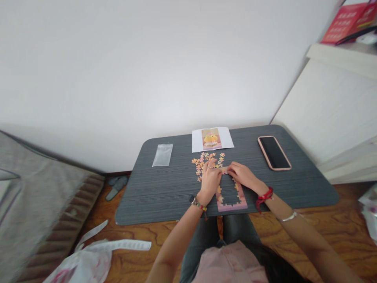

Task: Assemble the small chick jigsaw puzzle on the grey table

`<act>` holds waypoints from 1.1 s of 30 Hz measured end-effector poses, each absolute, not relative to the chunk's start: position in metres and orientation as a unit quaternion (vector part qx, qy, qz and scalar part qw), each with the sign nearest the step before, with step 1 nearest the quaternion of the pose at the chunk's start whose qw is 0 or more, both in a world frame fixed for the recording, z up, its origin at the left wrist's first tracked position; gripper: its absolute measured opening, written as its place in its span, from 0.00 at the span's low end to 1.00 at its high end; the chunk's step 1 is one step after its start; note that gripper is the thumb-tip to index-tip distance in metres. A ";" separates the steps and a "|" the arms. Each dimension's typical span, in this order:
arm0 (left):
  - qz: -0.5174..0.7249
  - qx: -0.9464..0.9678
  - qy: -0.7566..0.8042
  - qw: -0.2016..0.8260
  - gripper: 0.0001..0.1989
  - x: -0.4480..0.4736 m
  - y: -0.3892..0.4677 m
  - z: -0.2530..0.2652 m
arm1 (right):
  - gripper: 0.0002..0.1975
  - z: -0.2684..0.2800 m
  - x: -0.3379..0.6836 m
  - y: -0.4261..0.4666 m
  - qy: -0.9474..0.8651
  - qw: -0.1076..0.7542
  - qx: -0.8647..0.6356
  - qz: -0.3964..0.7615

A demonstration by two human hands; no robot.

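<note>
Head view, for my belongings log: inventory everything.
Table: 1, grey, centre
Puzzle border: 1, pink, table's near edge
Sheet: 1, white, table's far edge
Loose pieces: many, orange, near sheet
Pouch: 1, clear, table left
Phone: 1, pink, table right
Slippers: 2, grey, floor left
Bag: 1, white, lower left
Cushioned furniture: 1, grey, left
Cabinet: 1, white, right
Box: 1, red, on cabinet
Plastic bundle: 1, pale, right edge
Wristwear: several, mixed, both wrists
Legs: 2, dark trousers, below table
Left hand, right hand: 2, bare, border's far edge

A room in a home is indicated by slippers [118, 186] seen on wood-grain flooring [132, 268] beside grey cloth-covered furniture [44, 188].
</note>
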State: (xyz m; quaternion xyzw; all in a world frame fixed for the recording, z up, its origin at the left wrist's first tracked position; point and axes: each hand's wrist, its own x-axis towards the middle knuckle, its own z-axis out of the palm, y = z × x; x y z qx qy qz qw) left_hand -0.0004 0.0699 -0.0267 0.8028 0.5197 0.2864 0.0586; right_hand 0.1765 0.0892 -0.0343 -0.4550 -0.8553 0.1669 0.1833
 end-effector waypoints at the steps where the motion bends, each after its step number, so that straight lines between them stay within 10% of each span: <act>1: 0.287 0.802 0.521 0.060 0.07 0.000 0.070 -0.028 | 0.08 -0.034 0.176 0.089 -0.854 0.185 -0.456 0.169; 33: 0.243 0.846 0.475 0.019 0.10 -0.002 0.067 -0.020 | 0.14 -0.020 0.171 0.071 -0.907 0.052 -0.417 0.021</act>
